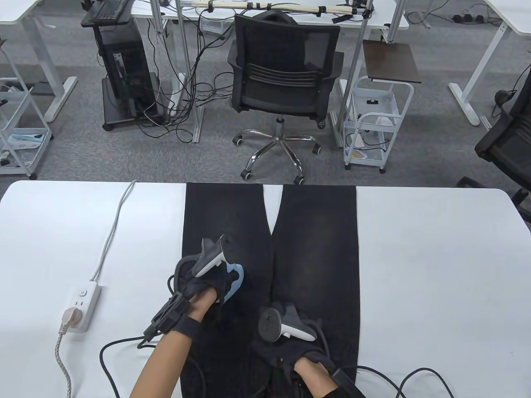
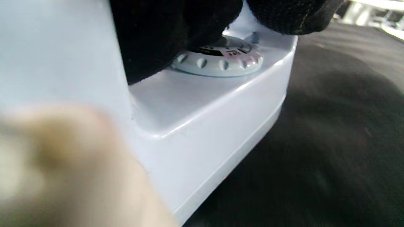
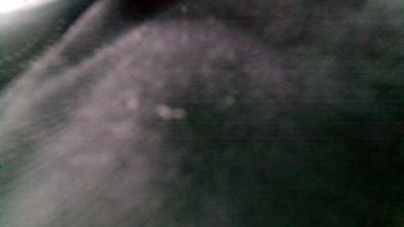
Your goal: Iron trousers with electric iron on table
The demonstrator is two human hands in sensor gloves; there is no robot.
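A pair of black trousers (image 1: 315, 248) lies flat on the white table (image 1: 435, 269), waist toward the person and both legs running to the far edge, where the cuffs end level with it; a narrow wedge of bare tabletop shows between the legs. On the leg to the left of that wedge sits a pale blue and white iron (image 1: 232, 282), its sole down on the cloth, and the left hand (image 1: 203, 286) is wrapped over its handle from above. The left wrist view shows the gloved fingers (image 2: 176, 31) curled around the handle just above the round dial (image 2: 221, 60), with dark fabric right beside the iron's base. The right hand (image 1: 290, 352) rests on the other leg near the waist; its fingers are hidden under the tracker and its own camera shows only blurred dark cloth, so I cannot tell how they lie. Left of the trousers, near the table's near edge, a white power strip (image 1: 83, 304) holds one plug, its grey cord (image 1: 114, 232) running off the far edge. Wide bare tabletop lies on both sides of the trousers. Beyond the far edge stands an office chair (image 1: 282, 78) and, to its right, a white wire cart (image 1: 375, 120) with a few small papers on its shelves.
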